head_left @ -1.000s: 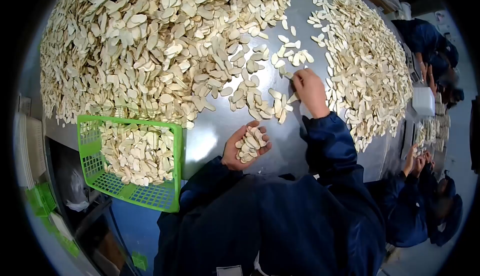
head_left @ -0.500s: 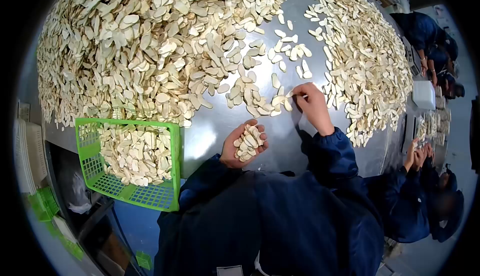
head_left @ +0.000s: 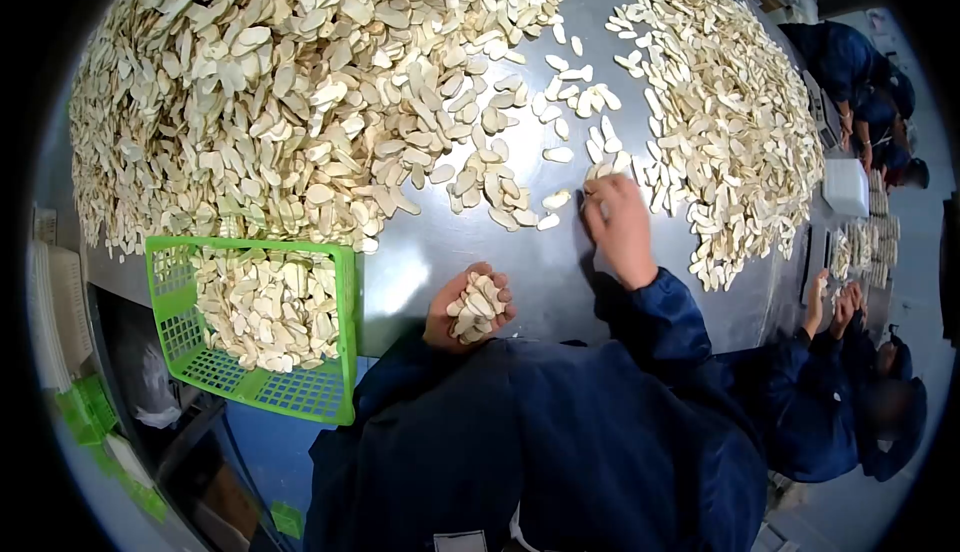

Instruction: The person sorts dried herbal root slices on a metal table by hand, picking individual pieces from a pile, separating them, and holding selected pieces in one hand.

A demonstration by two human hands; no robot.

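Note:
My left hand point(head_left: 441, 314) is cupped palm up near the table's front edge, its fingers curled around a small heap of pale dried slices point(head_left: 476, 307). To its right, over the metal table, my right hand point(head_left: 622, 232) is bent with the fingertips together at a few pale slices point(head_left: 608, 166); the hand is slightly blurred. Two loose slices point(head_left: 556, 199) lie just left of its fingers. A green plastic basket point(head_left: 346, 337), tilted at the table edge to my left, is partly filled with similar slices point(head_left: 270, 307).
A large heap of slices point(head_left: 250, 102) covers the table's left and back. Another heap point(head_left: 735, 122) spreads along the right, with the bare metal table point(head_left: 420, 242) showing between them. Co-workers in dark clothing point(head_left: 800, 412) are at the right, near a white box point(head_left: 846, 189).
My right hand has shifted slightly up and left, and several slices near its fingertips have left their spot on the table. My left hand, with its slices, has drawn a little left and down.

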